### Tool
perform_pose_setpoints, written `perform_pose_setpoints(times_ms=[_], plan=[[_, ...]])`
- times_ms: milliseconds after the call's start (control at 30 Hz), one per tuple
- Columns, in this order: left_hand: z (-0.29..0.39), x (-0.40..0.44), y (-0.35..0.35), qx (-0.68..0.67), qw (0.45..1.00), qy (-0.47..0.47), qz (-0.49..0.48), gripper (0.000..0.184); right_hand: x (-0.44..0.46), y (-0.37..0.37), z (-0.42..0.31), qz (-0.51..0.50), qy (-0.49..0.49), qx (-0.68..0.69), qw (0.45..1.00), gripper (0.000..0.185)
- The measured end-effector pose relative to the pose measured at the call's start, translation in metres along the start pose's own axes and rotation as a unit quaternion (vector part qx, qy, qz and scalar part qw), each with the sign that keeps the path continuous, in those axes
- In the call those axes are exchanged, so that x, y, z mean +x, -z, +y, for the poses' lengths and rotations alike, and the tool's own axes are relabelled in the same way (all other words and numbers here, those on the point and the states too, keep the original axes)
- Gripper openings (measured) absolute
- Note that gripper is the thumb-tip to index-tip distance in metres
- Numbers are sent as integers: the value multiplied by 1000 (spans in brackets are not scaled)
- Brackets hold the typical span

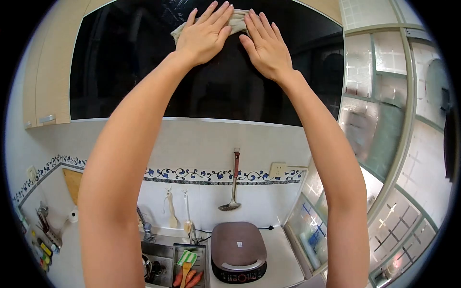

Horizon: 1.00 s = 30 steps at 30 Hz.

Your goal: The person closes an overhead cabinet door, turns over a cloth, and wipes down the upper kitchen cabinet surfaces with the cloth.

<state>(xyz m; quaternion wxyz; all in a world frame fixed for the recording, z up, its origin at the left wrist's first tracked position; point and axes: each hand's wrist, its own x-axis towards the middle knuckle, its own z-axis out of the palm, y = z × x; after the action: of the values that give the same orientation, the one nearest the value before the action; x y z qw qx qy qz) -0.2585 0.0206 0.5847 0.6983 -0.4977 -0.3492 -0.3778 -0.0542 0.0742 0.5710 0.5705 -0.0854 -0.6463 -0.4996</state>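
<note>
Both arms reach up to a glossy black cabinet panel (211, 91). A pale, crumpled cloth (236, 23) lies against the panel near its top edge. My left hand (204, 36) presses flat on the left part of the cloth, fingers spread and pointing up. At the cloth's right end, my right hand (267, 45) rests flat with its fingers stretched out, its fingertips by the cloth's edge. The cloth is partly hidden under my left hand. Light streaks show on the panel above my left hand.
Below are a brown electric cooker (238, 245), a sink (161, 250) with a tray of reddish vegetables (191, 278), and a ladle (235, 185) hanging on the wall. A frosted glass partition (379, 110) stands at right; a cabinet handle (47, 118) juts out at left.
</note>
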Motion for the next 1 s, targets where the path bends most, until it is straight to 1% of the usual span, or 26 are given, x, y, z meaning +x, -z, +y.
perform_pose_setpoints(times_ms=[167,233,300,333,367,433,533,600,633,933,1000], plan=[[-5,6,-4,-2,1000,-1,9,52,7,-6,5,6,7,-8,1000,61],[-3,11,5,1,1000,0,15,52,12,-13,7,38,10,-7,999,60],[1,16,11,-52,997,29,-43,54,19,-15,6,43,12,-1,999,60],[-1,18,13,-49,997,29,-42,54,22,-14,5,47,11,2,999,60],[-1,21,14,-41,998,32,-45,55,26,-8,9,-9,10,-13,1000,59],[-4,26,13,-33,998,35,-49,56,33,-10,11,-7,7,-14,1000,59],[-8,32,8,-57,996,51,-49,57,42,-15,14,-7,0,-13,1000,58],[-12,34,5,-40,997,53,-36,57,50,-20,16,3,18,-47,999,59],[-14,36,4,-38,997,53,-35,57,53,-23,16,-3,2,-26,1000,60],[-35,52,0,-45,995,70,-62,57,83,-37,20,-38,-22,-10,999,61],[-41,57,-1,-39,996,58,-61,57,89,-39,21,-44,-27,-10,999,61]])
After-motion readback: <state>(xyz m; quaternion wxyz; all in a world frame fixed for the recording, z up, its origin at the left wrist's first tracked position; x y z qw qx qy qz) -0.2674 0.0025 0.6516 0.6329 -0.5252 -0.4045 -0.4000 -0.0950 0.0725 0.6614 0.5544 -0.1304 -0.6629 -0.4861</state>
